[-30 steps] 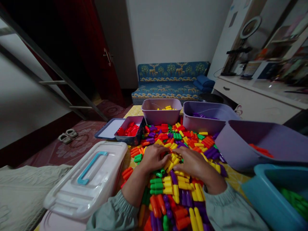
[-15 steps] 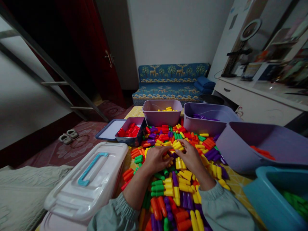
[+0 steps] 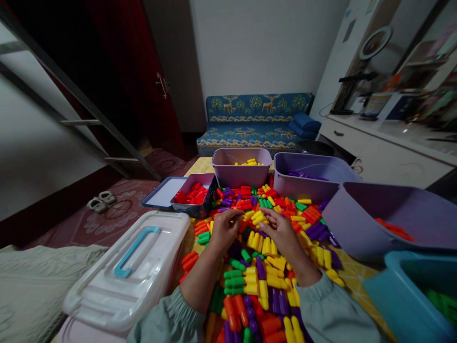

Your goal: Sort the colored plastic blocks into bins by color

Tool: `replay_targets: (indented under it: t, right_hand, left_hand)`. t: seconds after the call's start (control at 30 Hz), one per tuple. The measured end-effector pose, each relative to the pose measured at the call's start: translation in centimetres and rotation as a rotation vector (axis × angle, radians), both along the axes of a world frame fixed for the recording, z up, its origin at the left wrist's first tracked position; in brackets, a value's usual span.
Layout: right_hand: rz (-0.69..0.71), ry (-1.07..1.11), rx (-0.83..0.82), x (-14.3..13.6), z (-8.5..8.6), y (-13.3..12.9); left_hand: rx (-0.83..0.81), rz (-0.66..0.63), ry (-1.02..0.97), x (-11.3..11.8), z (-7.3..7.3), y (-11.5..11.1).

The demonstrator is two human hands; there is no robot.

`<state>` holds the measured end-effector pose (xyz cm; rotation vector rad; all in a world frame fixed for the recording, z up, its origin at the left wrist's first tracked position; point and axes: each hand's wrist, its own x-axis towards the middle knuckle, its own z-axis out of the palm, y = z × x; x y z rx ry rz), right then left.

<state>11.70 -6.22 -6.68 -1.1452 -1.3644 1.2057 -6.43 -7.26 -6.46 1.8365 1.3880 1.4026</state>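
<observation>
Many red, yellow, green, purple and orange plastic pegs cover the table's middle. My left hand (image 3: pixel 225 229) hovers over the pile with fingers curled, their tips beside yellow pegs; whether it pinches one is unclear. To its right, my right hand (image 3: pixel 280 231) has thumb and fingers apart at the edge of a cluster of yellow pegs (image 3: pixel 259 217). Just below, between the hands, lies a row of yellow pegs (image 3: pixel 262 243). Behind the pile is a light purple bin (image 3: pixel 241 176) with yellow pegs; a second bin (image 3: pixel 303 188) holds purple ones.
A small box (image 3: pixel 193 207) of red pegs is at back left, near a clear lid with a blue handle (image 3: pixel 134 267). On the right are a big purple bin (image 3: pixel 350 228) with orange-red pegs and a teal bin (image 3: pixel 403 295) with green ones.
My left hand has moved slightly left, away from my right hand. More yellow pegs now show in a row between the hands.
</observation>
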Motion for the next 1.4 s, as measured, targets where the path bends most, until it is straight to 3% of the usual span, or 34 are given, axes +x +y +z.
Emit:
replay_targets:
  t: [0.13,0.37,0.67,0.83,1.07,1.13,1.23,1.4]
  right_hand:
    - [-0.033,-0.065,0.049,0.2,-0.2,0.0]
    - [-0.068,-0.127,0.077,0.7,0.1,0.0]
    - [-0.063,-0.143,0.080,0.6,-0.1,0.0]
    - [-0.098,-0.109,0.088,0.5,0.1,-0.1]
    - [-0.057,-0.086,0.051,0.2,0.5,-0.3]
    - [-0.039,-0.074,0.038,0.2,0.6,-0.4]
    - [-0.032,-0.067,0.034,0.4,1.0,-0.5]
    - [-0.025,-0.032,0.000,0.7,2.7,-0.5]
  left_hand:
    - [-0.028,-0.063,0.068,0.1,0.9,-0.7]
    - [-0.079,-0.217,0.396,0.2,2.0,-1.9]
    - [-0.042,-0.395,0.516,0.1,2.6,-1.9]
    - [-0.057,-0.290,0.378,0.2,1.2,-1.3]
    - [0.140,0.123,0.061,-0.4,0.5,-0.2]
    - [0.160,0.124,0.090,-0.5,0.5,-0.1]
    - [0.143,0.033,0.293,-0.4,0.1,-0.1]
    - [0.105,-0.031,0.509,-0.5,-0.1,0.0]
